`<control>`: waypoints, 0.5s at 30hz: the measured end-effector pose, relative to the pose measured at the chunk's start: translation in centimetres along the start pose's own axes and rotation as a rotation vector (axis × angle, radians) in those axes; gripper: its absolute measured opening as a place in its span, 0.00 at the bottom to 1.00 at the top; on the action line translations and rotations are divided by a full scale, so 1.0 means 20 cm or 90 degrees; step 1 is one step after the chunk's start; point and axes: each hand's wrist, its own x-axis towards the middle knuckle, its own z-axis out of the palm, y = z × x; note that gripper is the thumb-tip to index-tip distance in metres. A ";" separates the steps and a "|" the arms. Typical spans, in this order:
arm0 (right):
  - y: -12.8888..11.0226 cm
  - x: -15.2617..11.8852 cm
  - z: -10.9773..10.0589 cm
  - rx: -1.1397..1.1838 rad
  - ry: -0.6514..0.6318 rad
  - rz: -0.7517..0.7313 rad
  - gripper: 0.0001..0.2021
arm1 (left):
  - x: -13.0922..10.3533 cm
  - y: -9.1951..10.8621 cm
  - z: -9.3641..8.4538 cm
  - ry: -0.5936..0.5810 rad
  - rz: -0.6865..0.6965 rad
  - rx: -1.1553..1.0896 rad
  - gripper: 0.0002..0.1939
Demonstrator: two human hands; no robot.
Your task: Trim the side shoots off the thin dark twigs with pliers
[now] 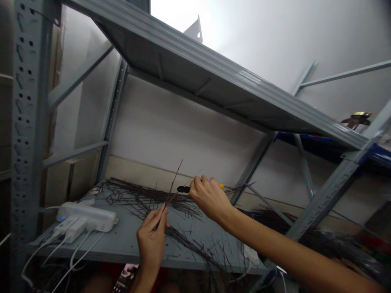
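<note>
Thin dark twigs [174, 179] rise from the pinched fingers of my left hand [152, 234], above the front part of the grey shelf. My right hand [207, 197] is wrapped round pliers with yellow handles; their black jaws [183, 189] point left, close to the upright twigs. Whether the jaws touch a twig cannot be made out. Behind my hands a loose pile of twigs [143, 194] lies along the back of the shelf. Another bundle [189, 244] stretches from beside my left hand toward the front right edge.
A white power strip [88, 215] with plugs and cables sits at the shelf's left end. An upper metal shelf [214, 73] hangs overhead, with uprights on both sides. More dark twigs [320, 240] lie at the right. A phone [126, 276] shows below the front edge.
</note>
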 end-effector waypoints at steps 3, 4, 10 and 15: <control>0.01 0.01 0.05 0.041 -0.030 -0.006 0.09 | 0.01 0.02 -0.01 0.007 -0.005 0.002 0.13; 0.01 0.01 0.06 0.058 -0.035 -0.010 0.09 | 0.02 0.03 -0.01 0.006 -0.007 0.003 0.14; -0.05 -0.05 0.09 0.154 -0.026 0.008 0.05 | 0.07 0.07 -0.03 -0.004 -0.008 0.001 0.17; 0.01 -0.08 0.02 0.222 -0.004 0.082 0.18 | 0.08 0.07 -0.03 -0.009 -0.005 0.012 0.16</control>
